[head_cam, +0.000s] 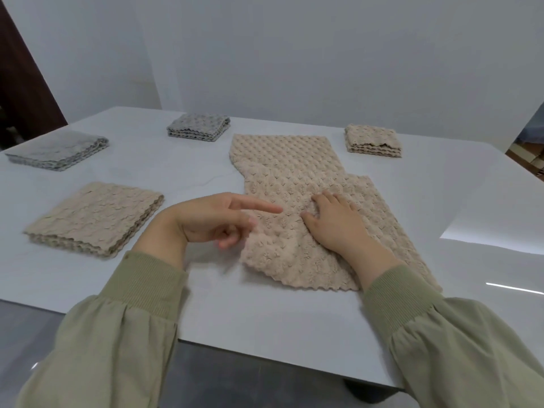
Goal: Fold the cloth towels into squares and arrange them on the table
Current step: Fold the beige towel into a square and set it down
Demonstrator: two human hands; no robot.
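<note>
On the white table (265,319) a half-folded beige towel (294,172) lies at centre, the right hand (332,222) flat on it with fingers straight, the left hand (212,219) at its 9 o'clock edge, forefinger out, holding nothing, a folded beige square (94,219) farther toward 9 o'clock.

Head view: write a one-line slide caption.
Right hand presses a beige towel flat, left hand hovers open beside it, four folded towels around.

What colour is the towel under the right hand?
Beige towel, embossed with small raised bumps, seen in the head view.
</note>
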